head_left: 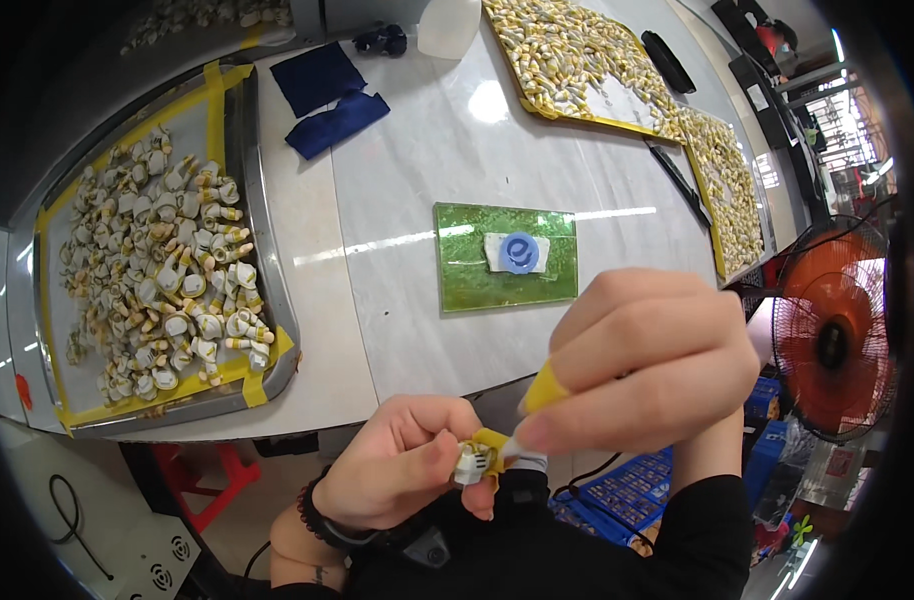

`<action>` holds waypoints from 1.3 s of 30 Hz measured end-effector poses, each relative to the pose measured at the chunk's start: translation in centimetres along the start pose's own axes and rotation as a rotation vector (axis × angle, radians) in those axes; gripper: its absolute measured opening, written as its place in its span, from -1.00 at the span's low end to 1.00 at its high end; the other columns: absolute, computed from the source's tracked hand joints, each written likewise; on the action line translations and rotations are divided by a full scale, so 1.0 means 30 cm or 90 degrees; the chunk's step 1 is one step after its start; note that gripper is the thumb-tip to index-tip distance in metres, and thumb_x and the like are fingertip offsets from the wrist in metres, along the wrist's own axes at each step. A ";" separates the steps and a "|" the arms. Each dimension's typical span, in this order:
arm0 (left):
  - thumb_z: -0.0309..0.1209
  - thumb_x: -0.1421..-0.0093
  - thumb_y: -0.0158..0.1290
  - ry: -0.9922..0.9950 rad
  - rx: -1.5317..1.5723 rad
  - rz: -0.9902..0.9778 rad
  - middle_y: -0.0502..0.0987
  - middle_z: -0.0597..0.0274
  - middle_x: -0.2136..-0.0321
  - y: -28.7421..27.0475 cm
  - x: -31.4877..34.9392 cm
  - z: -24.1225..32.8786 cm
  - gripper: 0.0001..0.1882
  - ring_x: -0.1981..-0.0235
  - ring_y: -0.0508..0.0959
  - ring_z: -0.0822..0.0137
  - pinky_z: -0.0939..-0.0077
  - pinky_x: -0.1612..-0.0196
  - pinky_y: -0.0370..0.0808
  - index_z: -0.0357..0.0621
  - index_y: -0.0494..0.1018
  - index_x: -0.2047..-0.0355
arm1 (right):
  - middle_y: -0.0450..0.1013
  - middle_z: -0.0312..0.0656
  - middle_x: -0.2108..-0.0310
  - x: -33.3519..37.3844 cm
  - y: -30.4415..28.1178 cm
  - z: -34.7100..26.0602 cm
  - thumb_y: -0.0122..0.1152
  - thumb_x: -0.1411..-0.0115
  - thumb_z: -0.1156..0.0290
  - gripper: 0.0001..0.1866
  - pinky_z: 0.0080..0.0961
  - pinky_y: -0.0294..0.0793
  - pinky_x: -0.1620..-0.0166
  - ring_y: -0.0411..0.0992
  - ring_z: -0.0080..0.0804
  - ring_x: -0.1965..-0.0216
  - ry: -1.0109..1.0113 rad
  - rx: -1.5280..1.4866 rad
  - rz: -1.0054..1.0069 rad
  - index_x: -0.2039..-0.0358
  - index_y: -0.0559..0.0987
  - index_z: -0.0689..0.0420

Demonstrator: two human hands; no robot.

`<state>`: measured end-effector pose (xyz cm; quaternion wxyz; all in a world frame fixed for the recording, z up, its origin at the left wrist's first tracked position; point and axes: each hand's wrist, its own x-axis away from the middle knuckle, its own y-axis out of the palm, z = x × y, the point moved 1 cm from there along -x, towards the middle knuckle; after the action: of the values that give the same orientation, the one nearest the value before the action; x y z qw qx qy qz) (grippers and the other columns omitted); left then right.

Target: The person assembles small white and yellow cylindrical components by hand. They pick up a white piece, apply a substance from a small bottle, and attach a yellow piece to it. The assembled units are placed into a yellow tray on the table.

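Note:
My left hand (392,465) is closed, with a small white-and-yellow figure-like part (474,463) pinched between thumb and fingers in front of my body. Above and to its right, my right hand (657,360) is wrapped round a yellow tool with a pale narrow tip (545,390). That tip meets or nearly meets the small part; whether they touch I cannot tell. My fingers hide most of the tool, so its exact kind does not show. Beyond the hands, a green slab (462,285) lies on the table, bearing a round blue dish (519,253) on a white pad.
At left, a metal-rimmed tray (277,330) edged in yellow tape holds many similar parts. Trays (532,112) of small yellow-and-white pieces lie far right, beside a dark pen-like tool (680,183). Blue cloths (322,95) lie at the back. An orange fan (832,330) stands right.

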<state>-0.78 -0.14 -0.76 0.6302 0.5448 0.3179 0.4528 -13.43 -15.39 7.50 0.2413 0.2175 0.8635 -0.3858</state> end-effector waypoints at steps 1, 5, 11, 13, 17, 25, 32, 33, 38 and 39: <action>-0.19 -0.23 0.01 -0.008 0.010 -0.008 0.52 0.14 0.45 0.002 -0.003 0.000 -0.63 0.42 0.55 0.38 0.48 0.27 0.50 -0.35 0.38 0.28 | 0.45 -0.28 0.57 0.000 0.016 -0.003 0.31 0.16 0.56 -0.91 -0.68 0.37 0.58 0.39 -0.50 0.61 -0.015 -0.018 0.017 0.54 0.63 0.14; -0.19 -0.24 -0.01 -0.034 0.025 -0.026 0.50 0.18 0.49 0.004 -0.011 -0.005 -0.66 0.44 0.53 0.40 0.50 0.29 0.48 -0.31 0.39 0.30 | 0.44 -0.27 0.57 0.002 0.047 0.003 0.32 0.21 0.55 -0.88 -0.69 0.38 0.58 0.41 -0.49 0.59 -0.053 -0.036 0.034 0.55 0.62 0.16; -0.23 -0.24 -0.01 -0.045 0.053 -0.024 0.49 0.20 0.49 0.020 -0.017 -0.013 -0.70 0.42 0.51 0.41 0.52 0.27 0.46 -0.29 0.39 0.30 | 0.43 -0.25 0.58 0.009 0.063 0.004 0.31 0.27 0.55 -0.87 -0.68 0.40 0.58 0.42 -0.47 0.58 -0.067 -0.030 0.034 0.58 0.60 0.18; -0.25 -0.24 0.00 -0.032 0.058 -0.026 0.49 0.21 0.48 0.028 -0.016 -0.009 -0.71 0.41 0.51 0.42 0.53 0.26 0.45 -0.29 0.39 0.30 | 0.44 -0.24 0.58 0.010 0.061 -0.001 0.30 0.27 0.56 -0.87 -0.68 0.40 0.58 0.42 -0.47 0.59 -0.061 -0.028 0.025 0.59 0.60 0.19; -0.27 -0.23 0.01 -0.022 0.043 -0.027 0.50 0.22 0.47 0.034 -0.022 -0.006 -0.73 0.40 0.52 0.43 0.54 0.26 0.45 -0.29 0.38 0.31 | 0.46 -0.23 0.57 0.010 0.051 -0.021 0.28 0.28 0.56 -0.87 -0.67 0.40 0.58 0.42 -0.45 0.59 -0.041 -0.009 0.020 0.59 0.61 0.21; -0.28 -0.24 0.01 -0.016 0.034 -0.012 0.50 0.21 0.46 0.037 -0.029 -0.008 -0.74 0.41 0.52 0.45 0.54 0.25 0.46 -0.29 0.38 0.31 | 0.48 -0.22 0.56 0.014 0.039 -0.038 0.29 0.29 0.54 -0.85 -0.66 0.41 0.58 0.42 -0.44 0.60 -0.016 0.022 0.012 0.58 0.62 0.21; -0.28 -0.22 0.03 0.005 -0.036 -0.006 0.53 0.19 0.44 0.024 -0.023 0.007 -0.69 0.40 0.54 0.46 0.57 0.24 0.47 -0.34 0.39 0.24 | 0.48 -0.25 0.51 0.020 0.023 -0.054 0.28 0.17 0.52 -0.82 -0.62 0.43 0.50 0.44 -0.41 0.53 0.025 0.095 0.011 0.45 0.61 0.21; -0.27 -0.22 0.04 0.009 -0.039 0.000 0.54 0.19 0.44 0.024 -0.021 0.010 -0.67 0.39 0.55 0.46 0.57 0.23 0.48 -0.35 0.39 0.22 | 0.48 -0.24 0.49 0.015 -0.003 -0.066 0.26 0.10 0.52 -0.82 -0.61 0.43 0.46 0.44 -0.41 0.49 0.049 0.135 0.016 0.40 0.60 0.22; -0.13 -0.08 0.17 0.003 -0.063 0.089 0.49 0.08 0.60 0.058 -0.022 0.015 -0.49 0.53 0.48 0.29 0.39 0.45 0.46 -0.45 0.37 0.30 | 0.51 -0.15 0.35 0.109 -0.312 0.011 0.25 0.03 0.56 -0.75 -0.62 0.38 0.27 0.42 -0.49 0.38 0.244 0.447 0.203 0.27 0.57 0.20; -0.12 -0.08 0.16 0.004 -0.049 0.082 0.49 0.09 0.60 0.054 -0.019 0.015 -0.48 0.52 0.47 0.29 0.38 0.45 0.46 -0.45 0.36 0.30 | 0.51 -0.16 0.34 0.130 -0.391 0.062 0.22 0.00 0.54 -0.76 -0.60 0.38 0.28 0.42 -0.49 0.39 0.326 0.524 0.165 0.25 0.57 0.19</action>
<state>-0.95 -0.83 0.85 0.6194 0.5379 0.2664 0.5060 -22.63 -23.22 10.72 -0.0385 0.4878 0.6370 -0.5957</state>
